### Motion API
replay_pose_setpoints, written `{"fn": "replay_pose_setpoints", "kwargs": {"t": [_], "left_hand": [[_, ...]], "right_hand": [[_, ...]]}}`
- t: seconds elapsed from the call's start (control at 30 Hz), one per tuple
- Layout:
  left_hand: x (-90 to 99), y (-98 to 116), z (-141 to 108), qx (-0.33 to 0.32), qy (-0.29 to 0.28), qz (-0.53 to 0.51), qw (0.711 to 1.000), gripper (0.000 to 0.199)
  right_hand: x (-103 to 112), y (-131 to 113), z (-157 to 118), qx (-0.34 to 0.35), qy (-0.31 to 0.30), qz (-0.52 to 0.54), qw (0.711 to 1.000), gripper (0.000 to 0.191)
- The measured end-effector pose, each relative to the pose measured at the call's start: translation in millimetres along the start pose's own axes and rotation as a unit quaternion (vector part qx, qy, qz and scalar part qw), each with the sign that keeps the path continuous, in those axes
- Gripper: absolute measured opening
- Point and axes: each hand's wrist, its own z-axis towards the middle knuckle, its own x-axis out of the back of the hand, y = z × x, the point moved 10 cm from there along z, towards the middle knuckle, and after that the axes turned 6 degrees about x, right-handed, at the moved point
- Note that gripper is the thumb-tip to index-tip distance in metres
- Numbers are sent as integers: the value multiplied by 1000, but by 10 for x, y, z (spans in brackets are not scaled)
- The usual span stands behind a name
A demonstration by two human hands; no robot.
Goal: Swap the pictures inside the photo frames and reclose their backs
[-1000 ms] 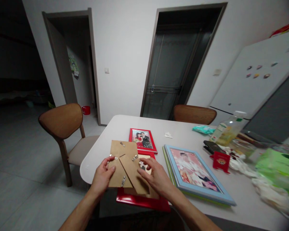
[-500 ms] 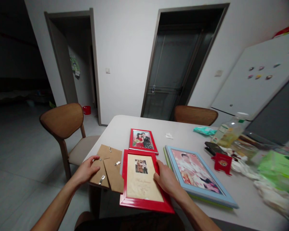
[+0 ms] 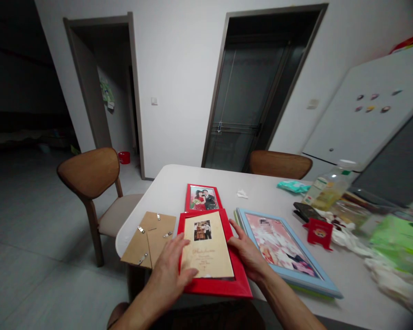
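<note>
A red picture frame is in front of me at the table's near edge, with a cream paper insert bearing a small photo. The insert sits askew, its top overlapping the red rim and a dark gap showing on the right. My left hand is at the insert's left side, thumb and fingers on its surface. Gripping the frame's right edge is my right hand, index finger extended. Left of the frame lies a brown backing board with metal clips. Another red frame, holding a couple's photo, lies just beyond.
A light-blue frame lies on a green one at right. Farther right are a bottle, a dark phone-like object, a red box, tissues and a green package. Wooden chairs stand left and behind the white table.
My left hand has moved right from the backing board onto the insert. The insert now sits askew in the frame. The backing board lies slightly farther left, apart from the frame.
</note>
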Motion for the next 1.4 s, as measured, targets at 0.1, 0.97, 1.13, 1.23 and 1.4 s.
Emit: {"fn": "replay_pose_setpoints", "kwargs": {"t": [0.1, 0.97, 1.13, 1.23, 1.4], "left_hand": [[-330, 388, -67, -64, -42, -16, 997, 58], [372, -765, -142, 157, 76, 39, 984, 42], [373, -683, -141, 98, 81, 153, 980, 38], [375, -662, -155, 86, 83, 187, 975, 37], [314, -552, -155, 46, 75, 178, 980, 39]], "right_hand": [[-58, -94, -31, 19, -10, 24, 999, 81], [111, 21, 145, 134, 10, -639, 757, 33], [91, 39, 144, 135, 2, -647, 751, 30], [73, 4, 138, 157, 11, -640, 752, 30], [-93, -90, 90, 216, 17, -557, 802, 40]]}}
